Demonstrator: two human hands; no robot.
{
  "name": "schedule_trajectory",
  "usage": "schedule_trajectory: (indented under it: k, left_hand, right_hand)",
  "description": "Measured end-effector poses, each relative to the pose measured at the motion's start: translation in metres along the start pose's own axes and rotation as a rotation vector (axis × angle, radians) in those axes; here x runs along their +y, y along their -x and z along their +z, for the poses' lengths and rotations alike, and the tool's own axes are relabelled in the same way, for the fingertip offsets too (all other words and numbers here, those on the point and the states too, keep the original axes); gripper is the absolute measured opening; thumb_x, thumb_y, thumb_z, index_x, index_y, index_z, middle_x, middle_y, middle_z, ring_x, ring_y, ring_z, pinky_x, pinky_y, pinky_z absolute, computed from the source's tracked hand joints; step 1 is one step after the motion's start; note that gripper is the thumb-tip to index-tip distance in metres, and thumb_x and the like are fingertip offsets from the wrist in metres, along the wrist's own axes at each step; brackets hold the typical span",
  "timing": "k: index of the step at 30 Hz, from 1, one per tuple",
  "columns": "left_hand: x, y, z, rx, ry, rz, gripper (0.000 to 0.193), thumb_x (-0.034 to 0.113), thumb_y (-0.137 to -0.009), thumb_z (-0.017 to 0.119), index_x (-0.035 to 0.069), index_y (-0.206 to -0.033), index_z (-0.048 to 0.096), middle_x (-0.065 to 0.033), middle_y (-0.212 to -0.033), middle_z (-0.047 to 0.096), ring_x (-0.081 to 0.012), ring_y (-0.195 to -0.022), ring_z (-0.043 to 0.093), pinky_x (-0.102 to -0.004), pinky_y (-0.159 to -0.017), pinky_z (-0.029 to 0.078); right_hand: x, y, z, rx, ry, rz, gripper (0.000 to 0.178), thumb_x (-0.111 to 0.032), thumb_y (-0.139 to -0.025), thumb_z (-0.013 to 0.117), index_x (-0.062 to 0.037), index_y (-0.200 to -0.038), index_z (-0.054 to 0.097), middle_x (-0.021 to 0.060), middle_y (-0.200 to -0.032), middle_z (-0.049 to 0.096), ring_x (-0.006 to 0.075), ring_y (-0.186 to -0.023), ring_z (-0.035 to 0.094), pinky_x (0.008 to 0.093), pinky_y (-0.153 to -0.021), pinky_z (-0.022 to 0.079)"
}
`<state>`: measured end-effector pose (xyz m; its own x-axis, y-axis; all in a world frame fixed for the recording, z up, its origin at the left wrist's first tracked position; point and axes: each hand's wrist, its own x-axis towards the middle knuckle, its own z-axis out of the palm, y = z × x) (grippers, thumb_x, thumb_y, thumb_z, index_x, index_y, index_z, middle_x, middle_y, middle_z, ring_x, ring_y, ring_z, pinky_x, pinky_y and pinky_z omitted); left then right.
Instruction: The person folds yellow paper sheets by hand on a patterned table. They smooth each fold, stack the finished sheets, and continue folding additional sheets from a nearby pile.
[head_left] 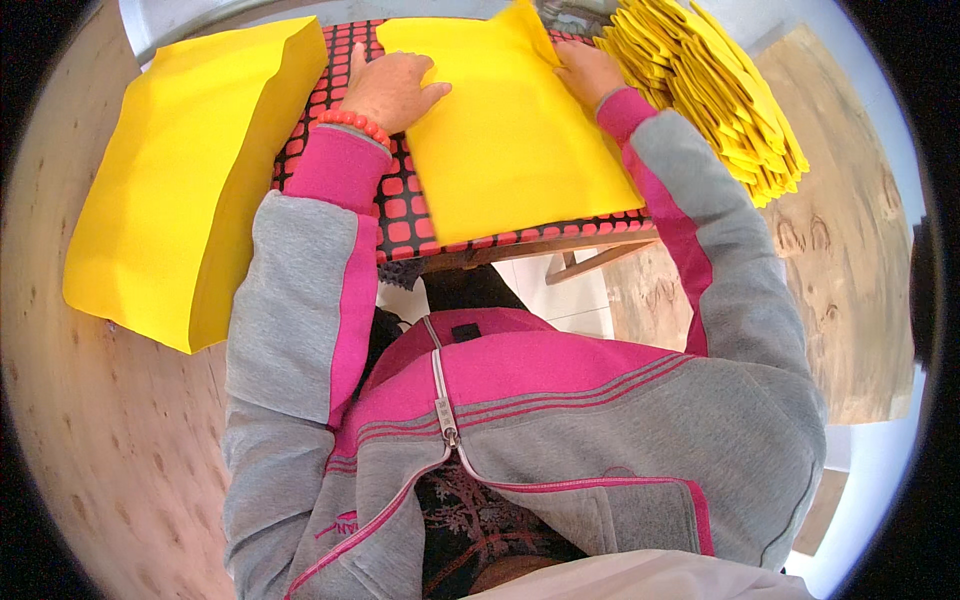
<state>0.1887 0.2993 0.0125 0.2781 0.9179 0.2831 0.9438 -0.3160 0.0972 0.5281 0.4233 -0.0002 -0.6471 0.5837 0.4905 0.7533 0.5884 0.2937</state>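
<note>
Nearest the camera, the person's grey and pink zipped jacket (520, 420) fills the lower half of the view and hides whatever lies beneath the near edge of the surface (400, 215), which is covered in a red-and-black squared pattern. On that surface lies a yellow sheet (510, 150), flat, its near edge reaching almost to the surface's front edge. The left hand (392, 88), with a red bead bracelet (352, 124) at the wrist, rests palm down at the sheet's left edge, fingers spread and thumb lying on the yellow; its grip is open and flat, pinching nothing. The right hand (588, 70) sits at the sheet's far right corner, where the yellow material folds upward; its fingertips are tucked under or behind that fold, so I cannot tell whether the grip is pinching the sheet. To the left lies a thick yellow stack (170, 190); to the right, a fanned pile of yellow folded pieces (720, 90), its far end cut off by the frame.
</note>
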Motion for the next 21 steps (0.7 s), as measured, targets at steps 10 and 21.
schedule_trajectory:
  k: [10, 21]
  left_hand:
    - [0.000, -0.001, 0.000, -0.051, -0.042, -0.031, 0.057, 0.056, -0.099, 0.052, 0.012, -0.133, 0.065, -0.0097, -0.135, 0.066, -0.0294, -0.127, 0.060, -0.0666, -0.116, 0.022]
    - [-0.005, -0.004, 0.008, -0.073, -0.043, 0.002, 0.058, 0.057, -0.098, 0.051, 0.014, -0.133, 0.065, -0.0103, -0.130, 0.069, -0.0307, -0.123, 0.063, -0.0671, -0.115, 0.023]
  right_hand:
    - [0.028, -0.012, -0.008, -0.508, -0.904, 0.837, 0.048, -0.064, -0.088, 0.068, -0.0153, -0.090, 0.068, 0.0017, -0.083, 0.070, 0.0140, -0.069, 0.064, 0.0372, -0.061, 0.051]
    - [0.061, 0.005, 0.001, -0.597, -1.223, 0.979, 0.045, -0.055, -0.100, 0.058, -0.0125, -0.104, 0.070, -0.0045, -0.086, 0.072, 0.0054, -0.067, 0.065, 0.0223, -0.062, 0.054]
